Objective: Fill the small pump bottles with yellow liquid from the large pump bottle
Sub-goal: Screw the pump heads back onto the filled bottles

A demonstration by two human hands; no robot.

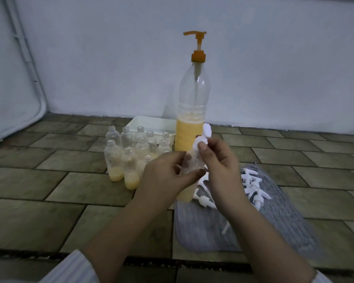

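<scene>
1. Large pump bottle [192, 111]: stands upright on the tiled floor [70, 190] by the wall, long axis vertical, orange spout pointing to the viewer's left. Yellow liquid fills roughly its lower part; the upper body is clear.
2. Small bottle in hand [189, 170]: held above the near edge of the grey mat [274, 217], just in front of the large bottle. Long axis near upright, neck uppermost, leaning slightly. Yellow liquid shows in its base.
3. Left hand [166, 176]: fingers and thumb curled round the body of the small bottle.
4. Right hand [219, 158]: fingertips pinch a white pump top [201, 139] at the bottle's neck; whether it is seated or threaded cannot be told.
5. Group of small bottles [131, 152]: uncapped, upright, left of the large bottle, in front of a white tray [151, 123]. The two nearest hold a little yellow liquid; several behind look empty.
6. Loose white pump tops [251, 186]: heaped on the mat, unfitted.
7. Progress, as judged: early to middle. A few bottles carry liquid, none in the group is capped, most filling and capping remains.
</scene>
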